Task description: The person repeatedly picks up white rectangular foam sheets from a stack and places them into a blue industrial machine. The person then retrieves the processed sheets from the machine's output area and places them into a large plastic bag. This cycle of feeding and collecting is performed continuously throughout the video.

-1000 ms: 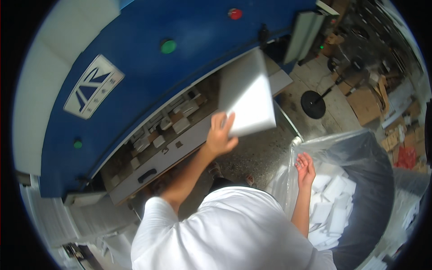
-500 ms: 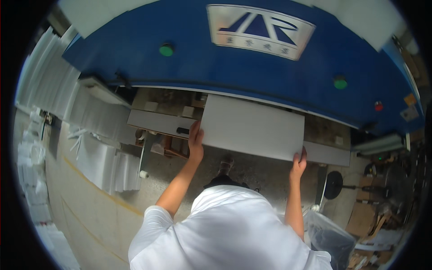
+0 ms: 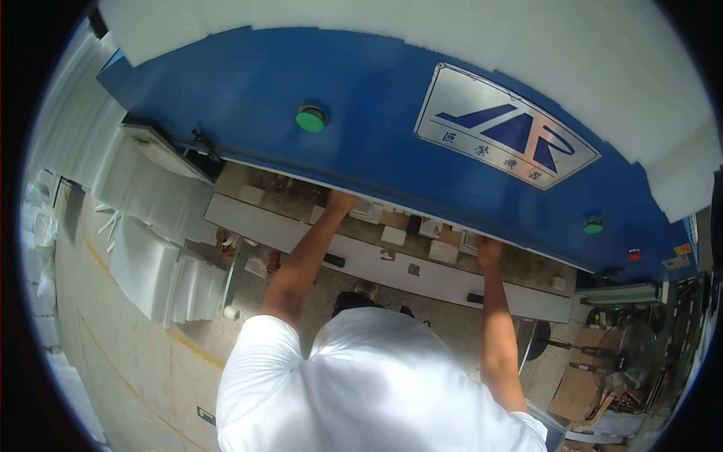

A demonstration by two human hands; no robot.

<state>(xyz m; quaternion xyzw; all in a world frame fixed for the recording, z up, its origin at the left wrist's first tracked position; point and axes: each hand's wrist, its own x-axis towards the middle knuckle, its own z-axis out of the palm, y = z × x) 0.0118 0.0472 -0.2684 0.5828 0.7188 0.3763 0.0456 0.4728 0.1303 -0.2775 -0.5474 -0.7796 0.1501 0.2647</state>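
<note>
Both my arms stretch forward under the lower edge of a blue machine (image 3: 361,151). My left hand (image 3: 343,200) reaches in at the left of a row of small blocks, its fingers hidden beneath the machine's edge. Farther right, my right hand (image 3: 489,248) is also partly under that edge, beside a small pale block, and its fingers do not show clearly. Between the hands, white blocks (image 3: 443,251) and brown pieces sit on the machine's bed (image 3: 527,270). The white board seen earlier cannot be made out.
A pale front ledge (image 3: 399,271) with black grips runs below the bed. Green buttons (image 3: 311,118) and a red button (image 3: 634,255) stick out of the machine's face. White foam sheets (image 3: 143,264) are stacked at left; a black fan (image 3: 625,346) stands at right.
Both hands have moved forward under the machine's edge. The white board, held between them half a second ago, has gone from sight, and the bed with its blocks now shows.
</note>
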